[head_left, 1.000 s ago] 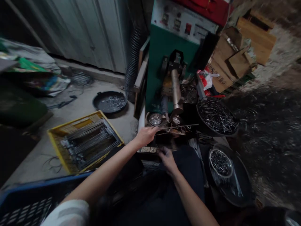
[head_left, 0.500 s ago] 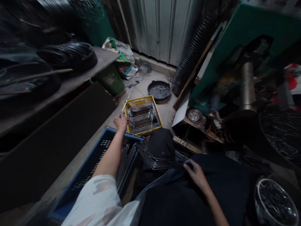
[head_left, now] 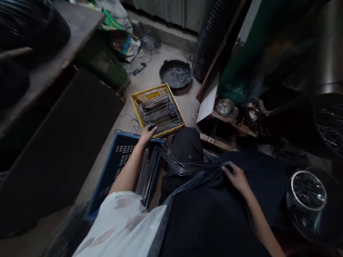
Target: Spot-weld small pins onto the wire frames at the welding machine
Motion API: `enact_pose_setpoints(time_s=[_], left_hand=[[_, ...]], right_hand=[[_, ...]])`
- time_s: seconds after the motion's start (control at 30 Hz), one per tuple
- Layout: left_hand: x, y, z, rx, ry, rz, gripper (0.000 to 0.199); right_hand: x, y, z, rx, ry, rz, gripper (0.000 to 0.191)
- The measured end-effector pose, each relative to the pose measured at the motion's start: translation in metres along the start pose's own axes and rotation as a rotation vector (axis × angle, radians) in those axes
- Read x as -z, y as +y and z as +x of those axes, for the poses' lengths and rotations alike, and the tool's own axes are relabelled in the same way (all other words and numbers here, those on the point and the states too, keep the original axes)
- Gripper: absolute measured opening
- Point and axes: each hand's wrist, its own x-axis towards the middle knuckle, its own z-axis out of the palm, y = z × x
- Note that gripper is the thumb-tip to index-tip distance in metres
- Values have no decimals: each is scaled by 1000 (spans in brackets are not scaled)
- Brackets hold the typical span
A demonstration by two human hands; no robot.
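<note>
Wire frames (head_left: 182, 169), thin, dull grey and angular, bunch against the dark knee (head_left: 187, 144); left hand (head_left: 147, 134) and right hand (head_left: 238, 177) show part-curled fingers, whether gripping I cannot tell.

No words, numbers or brands being made out. Pale marks being shown low on green machine (head_left: 235, 81), being blurred past reading. Coloured print being shown on sack (head_left: 124, 37), no letter being told apart. Small light mark being seen on dark cloth (head_left: 187, 146), too tiny to be read.
</note>
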Motion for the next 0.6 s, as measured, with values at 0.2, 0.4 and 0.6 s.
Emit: enact_pose_setpoints(time_s=[0.2,0.4,0.6], left_hand=[[-10,45,-98,-495,-650,177,32],[-23,45,-118,-594,-693,412,34],[-39,59,-104,-556,-781,404,34]], right_hand=[[8,-4,9,59,6,-125,25],[11,7,0,140,17,-174,24],[-14,-1,6,277,49,-232,24]])
